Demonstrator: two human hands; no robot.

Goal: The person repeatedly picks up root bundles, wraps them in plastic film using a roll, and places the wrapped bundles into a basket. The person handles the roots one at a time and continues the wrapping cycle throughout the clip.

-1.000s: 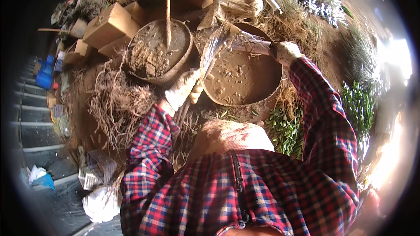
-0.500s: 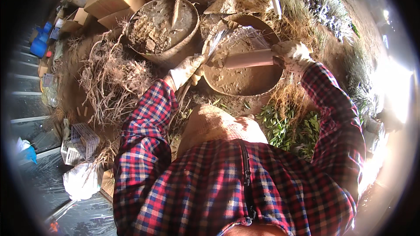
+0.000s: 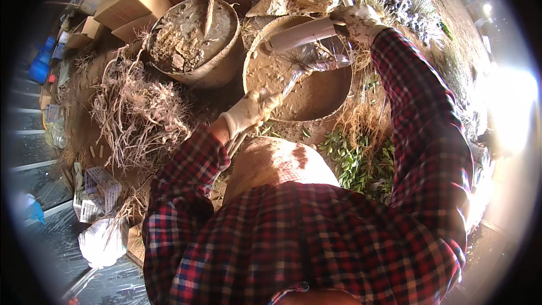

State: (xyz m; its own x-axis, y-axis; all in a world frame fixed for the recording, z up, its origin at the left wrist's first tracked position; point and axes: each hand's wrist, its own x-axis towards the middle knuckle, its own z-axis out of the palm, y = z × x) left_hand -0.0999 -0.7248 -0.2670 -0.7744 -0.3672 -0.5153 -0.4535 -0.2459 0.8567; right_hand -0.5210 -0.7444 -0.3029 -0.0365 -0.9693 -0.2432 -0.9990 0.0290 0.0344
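My left hand (image 3: 255, 108), in a pale work glove, is closed round a thin woody plant stem (image 3: 236, 142) whose lower part trails back toward my lap. Beyond that hand, clear plastic film (image 3: 292, 79) is bunched round the plant's far end, where dark thin roots or twigs (image 3: 307, 56) show. A loose length of it reaches right, beneath my right hand. My muddy-gloved right hand (image 3: 361, 21) grips the end of a pale roll of plastic film (image 3: 302, 35). Both the roll and the wrapped end are over a wide tub of mud (image 3: 245, 68).
Left of the tub stands a second mud bucket (image 3: 234, 36) with a wooden stick (image 3: 212, 3) in it. Bare-root plants (image 3: 135, 113) lie piled at left. Leafy green plants (image 3: 355, 161) lie at right. Cardboard boxes (image 3: 132, 3) and a crate (image 3: 101, 186) stand farther left.
My right hand has carried the film roll away from me, to the tub's far side. My left hand has come slightly nearer and right, and the wrapped plant end now points right across the tub.
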